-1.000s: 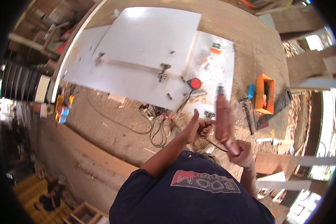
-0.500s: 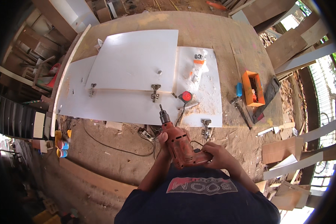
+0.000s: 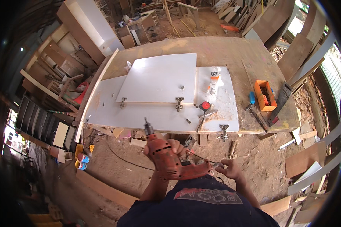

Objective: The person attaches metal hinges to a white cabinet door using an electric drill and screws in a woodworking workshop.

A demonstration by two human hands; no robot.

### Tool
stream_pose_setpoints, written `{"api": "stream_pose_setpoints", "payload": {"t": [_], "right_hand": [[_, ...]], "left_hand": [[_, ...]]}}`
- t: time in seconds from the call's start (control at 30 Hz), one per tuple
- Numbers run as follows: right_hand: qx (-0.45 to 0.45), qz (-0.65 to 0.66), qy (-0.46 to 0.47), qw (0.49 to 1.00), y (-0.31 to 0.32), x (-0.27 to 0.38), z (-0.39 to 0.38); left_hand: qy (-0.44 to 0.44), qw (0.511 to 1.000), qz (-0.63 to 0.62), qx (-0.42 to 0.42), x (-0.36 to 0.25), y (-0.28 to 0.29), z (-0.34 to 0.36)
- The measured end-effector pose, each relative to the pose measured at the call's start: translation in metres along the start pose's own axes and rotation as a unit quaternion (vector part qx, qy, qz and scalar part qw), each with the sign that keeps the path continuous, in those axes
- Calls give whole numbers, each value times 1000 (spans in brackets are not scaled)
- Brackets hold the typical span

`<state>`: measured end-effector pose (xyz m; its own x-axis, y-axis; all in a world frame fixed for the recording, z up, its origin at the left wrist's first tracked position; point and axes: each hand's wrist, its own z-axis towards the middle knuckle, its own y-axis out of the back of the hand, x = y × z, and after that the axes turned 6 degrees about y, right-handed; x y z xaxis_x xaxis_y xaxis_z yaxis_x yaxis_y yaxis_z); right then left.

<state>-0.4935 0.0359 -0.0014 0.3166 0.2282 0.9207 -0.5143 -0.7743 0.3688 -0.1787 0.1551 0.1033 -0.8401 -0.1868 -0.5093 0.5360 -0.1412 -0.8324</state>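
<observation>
I hold a red power drill (image 3: 165,153) in front of my chest, its bit pointing up and away. My left hand (image 3: 174,146) is wrapped round the drill's body. At the lower end of the drill's handle my right hand (image 3: 229,169) is closed, near the cord (image 3: 201,156); what its fingers pinch is not clear. Beyond the drill a white panel (image 3: 159,77) lies on a larger white board (image 3: 140,117). Metal hinges (image 3: 179,104) sit along the panel's near edge, and another hinge (image 3: 224,130) is at the board's near edge.
On the board lie a red and black tape measure (image 3: 205,106) and a clear plastic packet (image 3: 213,86). An orange box (image 3: 265,96), a hammer (image 3: 257,117) and a long dark tool (image 3: 279,104) rest on the wooden table (image 3: 250,72). Paint tins (image 3: 81,164) stand at left.
My right hand has slid off the drill's grip to its lower end. The drill has moved left, and my left hand's fingers now show over its body. The view has tilted up.
</observation>
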Motion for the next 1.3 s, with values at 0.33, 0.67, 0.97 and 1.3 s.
{"api": "stream_pose_setpoints", "payload": {"t": [0.33, 0.67, 0.97, 1.3], "right_hand": [[-82, -44, -7, 996, -123, -115, -38], [-117, 104, -102, 983, -222, -89, -28], [-119, 410, 248, 870, -222, 239, 56], [93, 491, 339, 797, -337, 362, 107]], "left_hand": [[-159, 981, 108, -38, -67, -33, -145], [-142, 988, 41, -50, -144, 6, -250], [-22, 997, 72, 36, -234, 92, -307], [28, 995, -89, 21, -263, 162, -292]]}}
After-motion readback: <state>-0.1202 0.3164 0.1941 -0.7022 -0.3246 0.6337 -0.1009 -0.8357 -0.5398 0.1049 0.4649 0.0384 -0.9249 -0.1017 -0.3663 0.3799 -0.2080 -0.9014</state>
